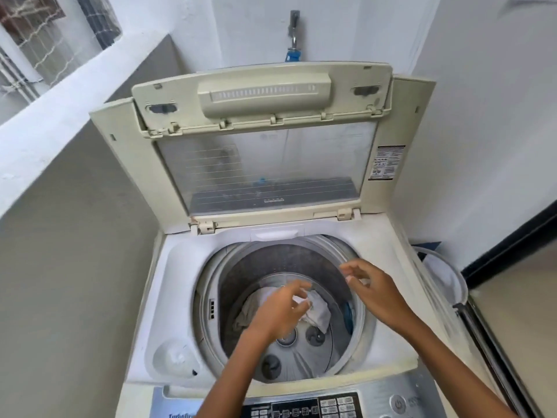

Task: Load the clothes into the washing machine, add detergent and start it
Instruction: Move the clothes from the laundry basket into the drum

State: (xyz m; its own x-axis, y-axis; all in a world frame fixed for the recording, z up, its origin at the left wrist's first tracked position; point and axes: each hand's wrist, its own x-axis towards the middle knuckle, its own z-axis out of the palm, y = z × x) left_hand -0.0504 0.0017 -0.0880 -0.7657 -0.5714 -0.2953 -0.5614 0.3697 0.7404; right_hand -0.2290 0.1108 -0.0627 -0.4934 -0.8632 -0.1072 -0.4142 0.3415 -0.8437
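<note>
Both hands hovered with fingers loosely spread, grasping nothing; the pale clothes (316,309) lay in the drum (271,267) directly below the left hand (280,309), the right hand (373,291) farther off.

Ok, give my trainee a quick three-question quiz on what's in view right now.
1. True or false: the washing machine's lid is shut.
2. Which hand is over the clothes in the drum: A left hand, B right hand?
3. Fill in: the power button sits on the ____ end of the control panel.

Key: 1 false; 2 A; 3 right.
</note>
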